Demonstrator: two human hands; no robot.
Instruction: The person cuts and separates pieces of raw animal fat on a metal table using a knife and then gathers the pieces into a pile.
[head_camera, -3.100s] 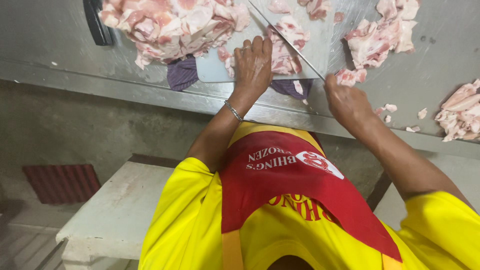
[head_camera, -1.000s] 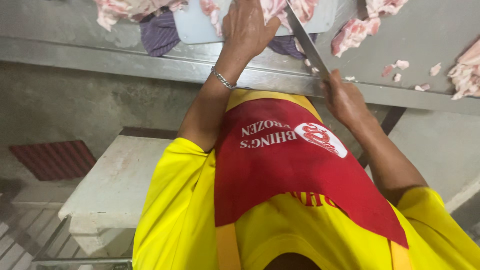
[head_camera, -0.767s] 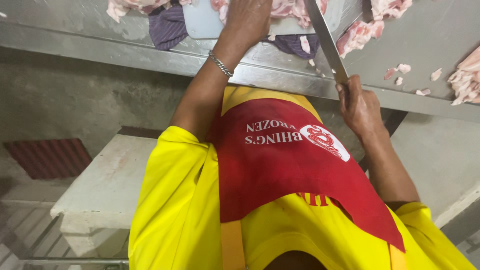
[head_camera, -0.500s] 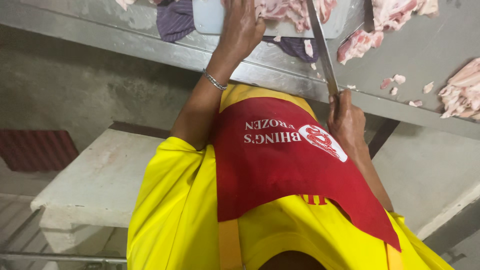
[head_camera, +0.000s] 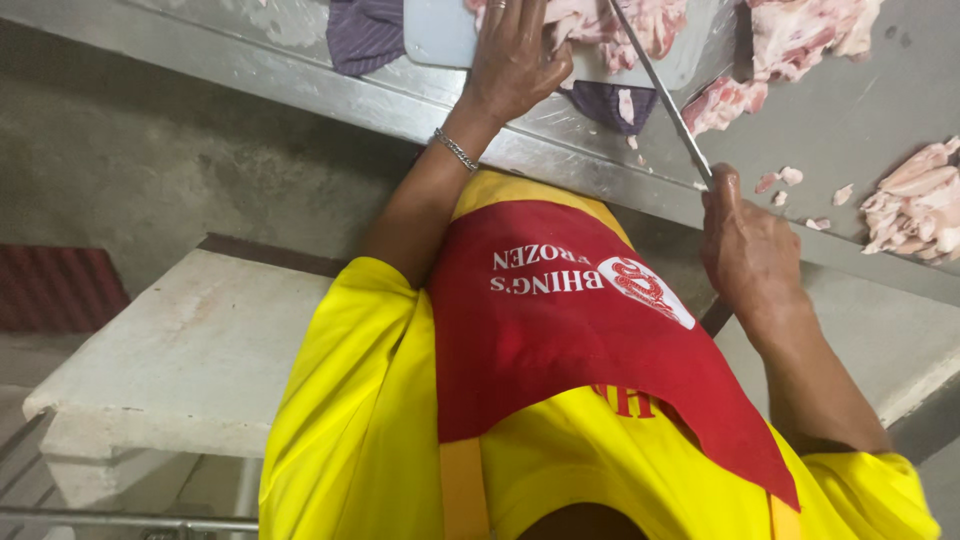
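Fingers of the left hand lie spread, pressing raw pork onto the white cutting board on the steel surface. Fisted on its handle, the right hand angles a long knife close beside them; slippery fat could send the blade into those fingers.

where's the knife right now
In the head view the knife is upper right, held in the right hand, its blade slanting up onto the white cutting board among the meat.

Head camera looks steeply down, close over chest and metal table edge.
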